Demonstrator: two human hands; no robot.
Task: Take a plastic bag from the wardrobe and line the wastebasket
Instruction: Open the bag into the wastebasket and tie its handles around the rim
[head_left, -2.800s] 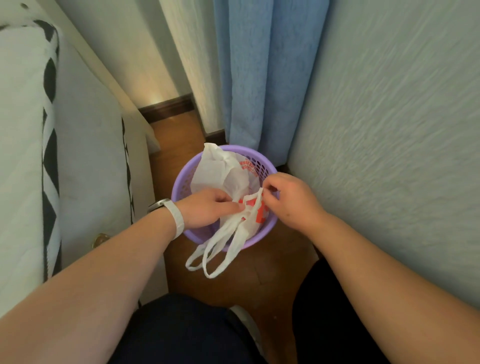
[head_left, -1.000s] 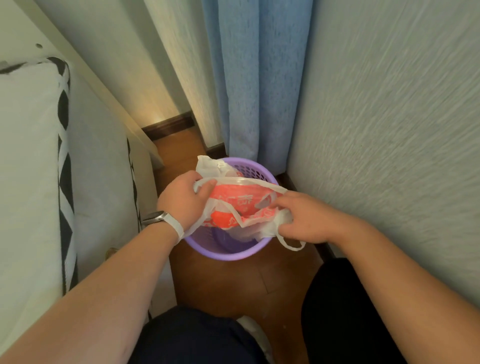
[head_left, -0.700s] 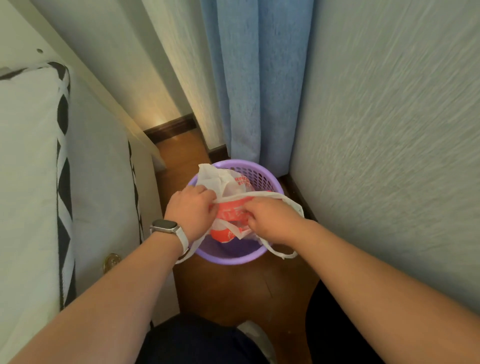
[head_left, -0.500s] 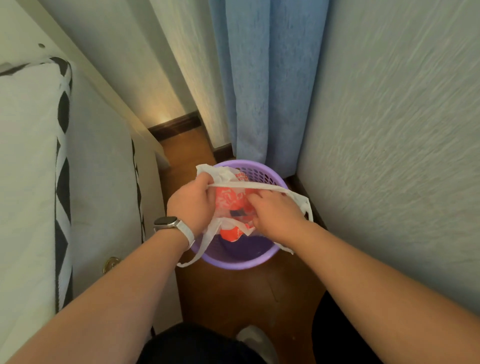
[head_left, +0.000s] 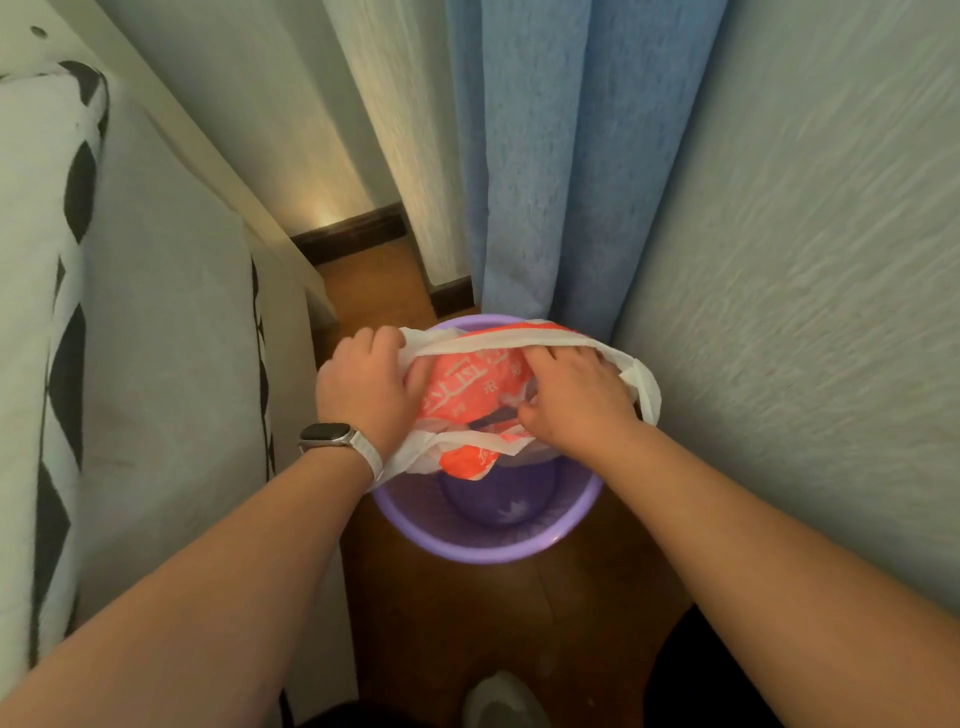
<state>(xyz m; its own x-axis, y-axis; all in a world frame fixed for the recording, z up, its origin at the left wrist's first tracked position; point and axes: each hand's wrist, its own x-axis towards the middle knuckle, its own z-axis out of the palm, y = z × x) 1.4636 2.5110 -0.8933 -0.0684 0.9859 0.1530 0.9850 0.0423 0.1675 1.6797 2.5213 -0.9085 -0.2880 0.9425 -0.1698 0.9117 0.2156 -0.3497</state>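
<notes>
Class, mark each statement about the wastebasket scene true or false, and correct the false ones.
1. The wastebasket is purple. True.
2. Both hands hold the plastic bag. True: the left hand and the right hand each have a grip on it.
3. The bag already lines the whole rim. False: it is spread over the far part only; the near rim and the bottom are bare.
4. The watch is on the right wrist. False: it is on the left wrist.
5. A blue curtain hangs behind the wastebasket. True.
6. The bag is plain black. False: it is white with red-orange print.
</notes>
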